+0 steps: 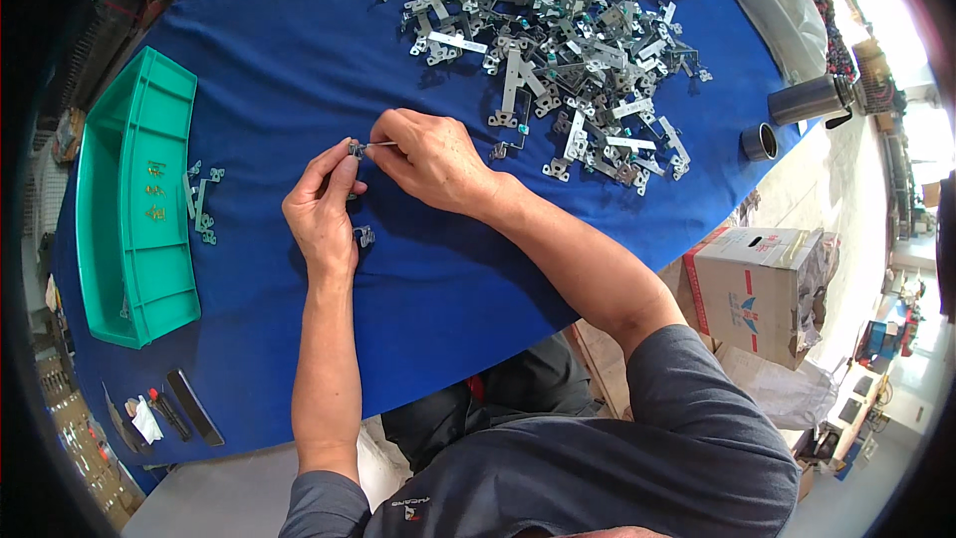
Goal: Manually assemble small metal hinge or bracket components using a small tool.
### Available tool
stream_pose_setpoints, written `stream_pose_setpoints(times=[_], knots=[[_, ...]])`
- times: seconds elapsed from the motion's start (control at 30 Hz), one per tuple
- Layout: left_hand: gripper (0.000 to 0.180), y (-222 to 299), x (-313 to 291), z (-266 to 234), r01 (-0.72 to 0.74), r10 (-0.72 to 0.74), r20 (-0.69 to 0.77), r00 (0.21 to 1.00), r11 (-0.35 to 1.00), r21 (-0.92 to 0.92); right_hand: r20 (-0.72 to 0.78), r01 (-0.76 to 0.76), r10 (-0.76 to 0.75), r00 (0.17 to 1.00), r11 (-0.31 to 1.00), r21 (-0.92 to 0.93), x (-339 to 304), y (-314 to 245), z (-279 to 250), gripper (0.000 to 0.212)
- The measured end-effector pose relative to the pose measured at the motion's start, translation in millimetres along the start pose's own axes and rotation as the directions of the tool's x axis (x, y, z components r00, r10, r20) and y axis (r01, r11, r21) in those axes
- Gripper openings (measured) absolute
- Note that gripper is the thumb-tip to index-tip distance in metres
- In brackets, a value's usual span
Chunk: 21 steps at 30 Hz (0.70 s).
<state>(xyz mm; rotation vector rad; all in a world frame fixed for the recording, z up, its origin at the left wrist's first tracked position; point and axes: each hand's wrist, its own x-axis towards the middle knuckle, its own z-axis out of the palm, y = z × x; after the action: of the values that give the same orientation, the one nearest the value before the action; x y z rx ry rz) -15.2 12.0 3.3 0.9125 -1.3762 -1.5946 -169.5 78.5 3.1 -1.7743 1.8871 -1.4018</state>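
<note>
At the left of the frame, a green bin (157, 274) sat on the blue-covered bench (438, 319). Left of centre, the left hand's grip (324, 201) pinched a small metal part (356, 149), its long axis too small to tell. The step seemed fine two-handed work; the next move likely called for steadiness. The right hand (430, 159) pinched a thin rod (382, 143), lying roughly crosswise, pointing left at the part. Brackets (578, 50) heaped upper right.

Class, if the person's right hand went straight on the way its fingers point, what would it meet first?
Probably the small metal part pinched by the left hand, just left of the right hand; depth is hard to judge from one view.
</note>
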Motion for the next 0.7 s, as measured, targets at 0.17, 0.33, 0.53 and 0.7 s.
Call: stream_pose_setpoints(times=[0.17,0.33,0.53,0.7], knots=[[0.019,1.8,-0.2,1.5,-0.005,0.005,-0.015,1.000,1.000,0.007,-0.002,0.028,-0.028,1.000,1.000,-0.010,0.8,1.0,1.4,0.021],[0.023,0.6,0.5,-0.4,0.000,0.000,0.002,1.000,1.000,0.018,0.017,0.031,-0.030,0.999,0.999,-0.035,0.5,0.7,-0.7,0.020],[0.019,0.6,-0.3,0.2,0.007,-0.007,-0.018,1.000,1.000,-0.002,-0.066,0.008,-0.005,0.998,0.999,0.043,-0.7,0.4,4.9,0.022],[0.019,0.3,-0.4,0.3,0.007,-0.007,0.003,1.000,1.000,0.003,-0.023,0.063,-0.064,0.998,0.998,-0.029,-0.3,2.6,0.3,0.029]])
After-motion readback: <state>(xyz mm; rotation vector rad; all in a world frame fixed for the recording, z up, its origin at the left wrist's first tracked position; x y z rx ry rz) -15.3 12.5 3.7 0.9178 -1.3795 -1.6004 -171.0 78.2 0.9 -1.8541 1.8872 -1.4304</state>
